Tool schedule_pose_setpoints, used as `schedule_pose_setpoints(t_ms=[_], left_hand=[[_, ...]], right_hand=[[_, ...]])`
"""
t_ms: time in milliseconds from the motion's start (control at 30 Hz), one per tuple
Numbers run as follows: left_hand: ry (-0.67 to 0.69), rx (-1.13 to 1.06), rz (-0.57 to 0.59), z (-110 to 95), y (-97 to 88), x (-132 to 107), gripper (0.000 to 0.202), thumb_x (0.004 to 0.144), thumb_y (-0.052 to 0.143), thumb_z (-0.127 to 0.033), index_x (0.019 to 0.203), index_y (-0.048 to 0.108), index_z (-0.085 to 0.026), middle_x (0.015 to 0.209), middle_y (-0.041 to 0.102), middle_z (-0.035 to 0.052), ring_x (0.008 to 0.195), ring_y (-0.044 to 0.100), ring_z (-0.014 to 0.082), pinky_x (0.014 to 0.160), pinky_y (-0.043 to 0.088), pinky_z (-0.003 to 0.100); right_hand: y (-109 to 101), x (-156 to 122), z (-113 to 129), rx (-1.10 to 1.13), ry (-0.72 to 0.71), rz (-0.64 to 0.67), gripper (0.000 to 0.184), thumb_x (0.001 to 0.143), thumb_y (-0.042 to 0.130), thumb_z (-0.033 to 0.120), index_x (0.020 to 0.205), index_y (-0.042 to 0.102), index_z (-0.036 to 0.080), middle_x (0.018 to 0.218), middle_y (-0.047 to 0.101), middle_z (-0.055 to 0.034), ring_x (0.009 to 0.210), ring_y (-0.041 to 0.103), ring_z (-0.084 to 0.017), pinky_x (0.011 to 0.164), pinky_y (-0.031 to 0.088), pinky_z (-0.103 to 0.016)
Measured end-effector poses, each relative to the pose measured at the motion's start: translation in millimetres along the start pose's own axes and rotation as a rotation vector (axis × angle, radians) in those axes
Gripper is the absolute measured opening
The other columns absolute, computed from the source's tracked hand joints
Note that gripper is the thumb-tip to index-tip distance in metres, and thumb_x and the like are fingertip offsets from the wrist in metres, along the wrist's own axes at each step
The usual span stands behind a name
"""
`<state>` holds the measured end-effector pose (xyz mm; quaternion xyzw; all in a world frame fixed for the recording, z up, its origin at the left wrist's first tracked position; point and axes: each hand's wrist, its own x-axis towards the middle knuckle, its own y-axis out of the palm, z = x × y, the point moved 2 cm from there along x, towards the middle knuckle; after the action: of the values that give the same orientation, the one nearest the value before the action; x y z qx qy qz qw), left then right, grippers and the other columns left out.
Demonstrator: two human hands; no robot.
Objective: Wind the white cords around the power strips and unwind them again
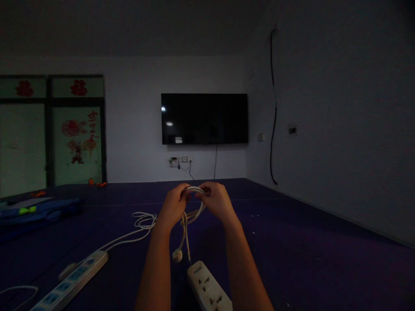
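Holding the coiled white cable (195, 188) is shared by the left hand (175, 201) and the right hand (216, 199): its upper arc is pinched between thumb and fingers on either side, with a short stretch left bare between the two grips. For good handling, the turns are best laid side by side at one size, any twist being rolled out, and no pull should be passed down to the white power strip (207, 285). The coil is held just beyond the far end of that strip, which is set on the dark purple surface (308, 259), sockets facing up. The strip's long axis runs near to far, its corded far end slanted leftward and pointed towards the coil; the near end is cut off from view. A white plug (177, 255) is seen below the coil, just left of that corded end; which way its prongs are turned cannot be told. Farther left, a second power strip (74, 280) is laid on the opposite slant, its far end pointed rightward.
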<state>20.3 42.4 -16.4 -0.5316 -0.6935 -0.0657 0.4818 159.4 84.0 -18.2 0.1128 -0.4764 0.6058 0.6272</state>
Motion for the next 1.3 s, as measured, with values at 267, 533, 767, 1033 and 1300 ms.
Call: schedule_pose_setpoints(t_ms=[267, 533, 767, 1033, 1300], left_hand=[[-0.107, 0.072, -0.060, 8.3, -1.5, -1.8, 0.017, 0.069, 0.062, -0.013, 0.085, 0.064, -0.016, 0.080, 0.068, 0.0042, 0.075, 0.062, 0.0182, 0.071, 0.045, 0.029], [-0.234, 0.153, -0.064, 33.3, -4.3, -3.4, 0.010, 0.065, 0.065, -0.011, 0.074, 0.065, -0.014, 0.065, 0.066, 0.0045, 0.066, 0.063, 0.0186, 0.064, 0.045, 0.028], [-0.259, 0.184, -0.060, 33.2, -5.1, -4.1, 0.014, 0.069, 0.063, -0.013, 0.082, 0.066, -0.012, 0.070, 0.068, 0.0073, 0.065, 0.063, 0.0182, 0.063, 0.045, 0.028], [-0.258, 0.205, -0.046, 32.7, -4.6, -3.3, 0.012, 0.073, 0.059, -0.014, 0.083, 0.065, -0.011, 0.070, 0.068, 0.0087, 0.062, 0.063, 0.0175, 0.059, 0.043, 0.026], [-0.198, 0.137, -0.031, 36.5, -4.7, -1.6, 0.017, 0.075, 0.049, -0.011, 0.070, 0.065, -0.015, 0.065, 0.067, 0.0041, 0.063, 0.061, 0.0156, 0.059, 0.043, 0.024]], right_hand=[[2.1, -0.7, 0.3, -0.037, 0.093, -0.044, 0.006, 0.065, 0.066, 0.023, 0.070, 0.069, 0.021, 0.069, 0.069, -0.0016, 0.063, 0.061, -0.015, 0.056, 0.040, -0.023], [2.7, 0.5, -3.1, -0.034, 0.078, -0.059, 0.008, 0.066, 0.066, 0.027, 0.070, 0.069, 0.020, 0.070, 0.069, -0.0020, 0.063, 0.061, -0.015, 0.057, 0.040, -0.023], [6.6, 0.4, -6.8, 0.034, 0.099, -0.071, 0.011, 0.067, 0.064, 0.028, 0.070, 0.070, 0.020, 0.066, 0.069, -0.0023, 0.060, 0.062, -0.015, 0.054, 0.040, -0.023], [10.3, 0.6, -12.0, 0.119, 0.199, -0.085, 0.017, 0.066, 0.065, 0.033, 0.075, 0.072, 0.020, 0.067, 0.070, -0.0030, 0.062, 0.063, -0.016, 0.052, 0.041, -0.023], [11.1, -0.8, -4.7, 0.382, 0.256, 0.101, 0.023, 0.074, 0.057, 0.032, 0.062, 0.064, 0.014, 0.054, 0.064, -0.0027, 0.043, 0.055, -0.011, 0.040, 0.036, -0.019]])
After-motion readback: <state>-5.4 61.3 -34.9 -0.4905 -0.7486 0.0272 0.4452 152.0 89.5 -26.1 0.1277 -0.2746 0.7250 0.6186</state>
